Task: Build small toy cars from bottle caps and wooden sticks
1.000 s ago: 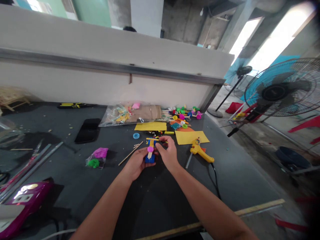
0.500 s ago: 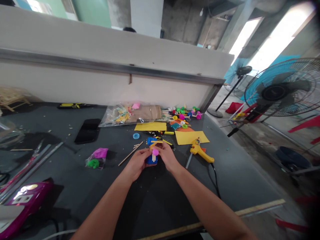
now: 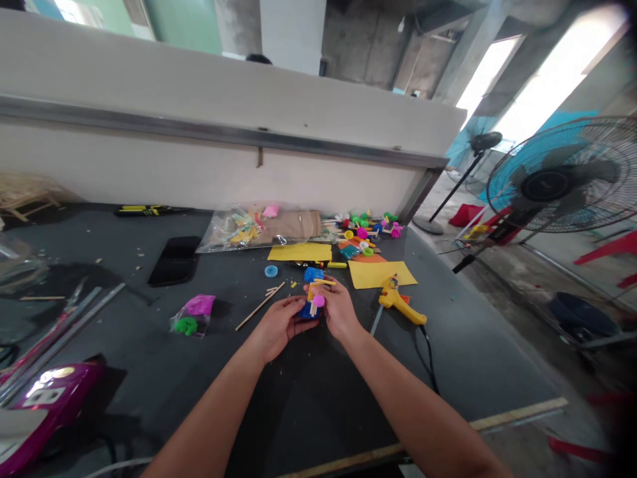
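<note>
Both hands are closed around a small blue craft model point(image 3: 312, 274) above the middle of the dark table. A pink ball point(image 3: 318, 301), a yellow strip point(image 3: 324, 282) and pale little sticks show on its near side. My left hand point(image 3: 279, 325) grips the lower left of the model with thumb and fingers. On the opposite side, my right hand point(image 3: 341, 311) pinches it near the yellow strip. Parts of the model are hidden by the fingers. A thin wooden stick point(image 3: 261, 306) and a light-blue ring-shaped cap point(image 3: 271, 271) lie left of and beyond the hands.
A yellow glue gun point(image 3: 402, 306) with a black cord rests to the right, beside yellow sheets point(image 3: 382, 274). Colourful small parts point(image 3: 363, 232) and a clear bag point(image 3: 233, 229) lie at the back. Further left are a black phone point(image 3: 174, 261) and a magenta device point(image 3: 60, 405).
Both hands have shifted slightly right with the blue model, which is now turned and tilted. My right hand has come lower around its side.
</note>
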The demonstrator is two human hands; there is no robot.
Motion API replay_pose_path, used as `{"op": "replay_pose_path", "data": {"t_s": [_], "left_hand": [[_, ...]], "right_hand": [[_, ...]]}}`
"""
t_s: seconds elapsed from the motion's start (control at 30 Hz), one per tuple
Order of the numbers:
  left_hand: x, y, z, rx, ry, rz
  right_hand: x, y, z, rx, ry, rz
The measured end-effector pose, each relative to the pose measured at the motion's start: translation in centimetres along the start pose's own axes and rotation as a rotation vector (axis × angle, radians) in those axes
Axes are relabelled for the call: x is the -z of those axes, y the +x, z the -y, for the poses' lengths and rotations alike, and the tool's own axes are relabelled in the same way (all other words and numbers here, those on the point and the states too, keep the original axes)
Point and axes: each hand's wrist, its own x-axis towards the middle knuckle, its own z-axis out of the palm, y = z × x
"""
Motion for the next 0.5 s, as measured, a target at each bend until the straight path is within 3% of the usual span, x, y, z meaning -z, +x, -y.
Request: {"op": "replay_pose_path", "data": {"t_s": [0.27,0.5], "left_hand": [[0.50,0.32,0.10,-0.019,-0.020,-0.039],[0.39,0.19,-0.02,-0.010,-0.023,-0.027]], "right_hand": [[0.00,0.01,0.17,-0.086,-0.008,0.083],[-0.05,-0.17,0.54,-0.066,0.002,0.045]]}}
